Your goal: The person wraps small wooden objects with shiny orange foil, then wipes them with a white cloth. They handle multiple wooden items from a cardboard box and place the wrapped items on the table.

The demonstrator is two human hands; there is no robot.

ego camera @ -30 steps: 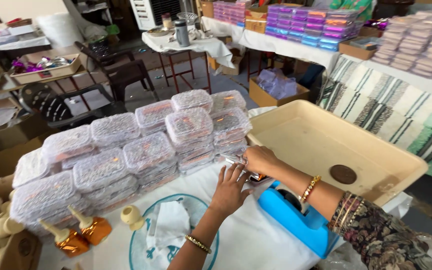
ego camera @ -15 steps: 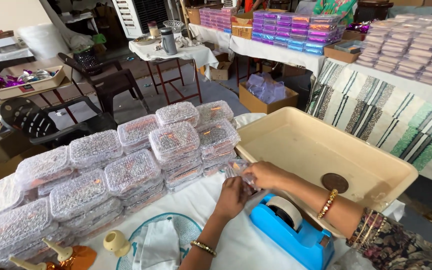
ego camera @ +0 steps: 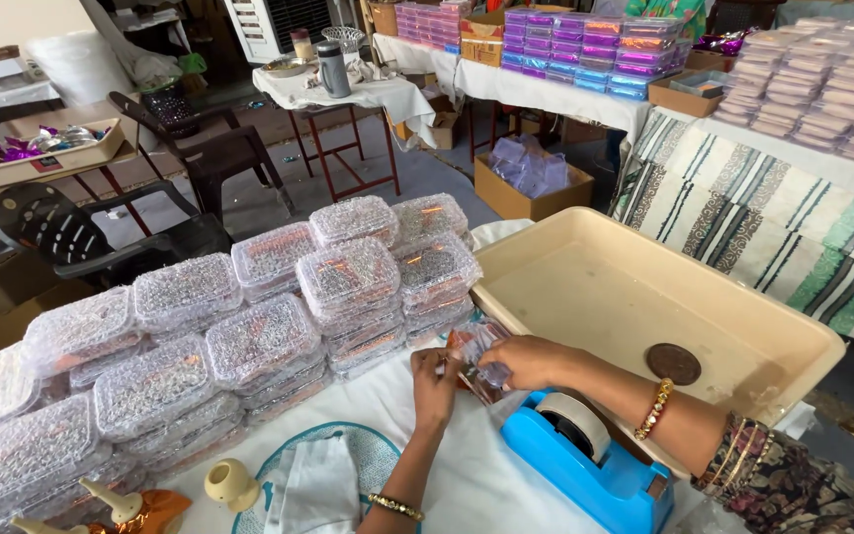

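My left hand [ego camera: 434, 384] and my right hand [ego camera: 531, 362] meet over the white table [ego camera: 467, 485], both gripping a small clear plastic box [ego camera: 478, 352] of shiny pieces. The box sits just in front of the stacked clear boxes [ego camera: 249, 336] and beside the beige tray [ego camera: 644, 297]. A blue tape dispenser [ego camera: 590, 460] stands directly under my right wrist. Gold bangles circle both wrists.
The beige tray holds a brown round disc [ego camera: 673, 363]. A teal net with white cloth [ego camera: 320, 482] and a small cream holder [ego camera: 231, 484] lie near my left arm. Dark chairs [ego camera: 101, 232], tables and shelves of coloured boxes [ego camera: 585, 44] stand beyond.
The view has shifted slightly. My hands stay together at the stack's edge and have turned the small clear box between them; the left hand now grips it from the side.
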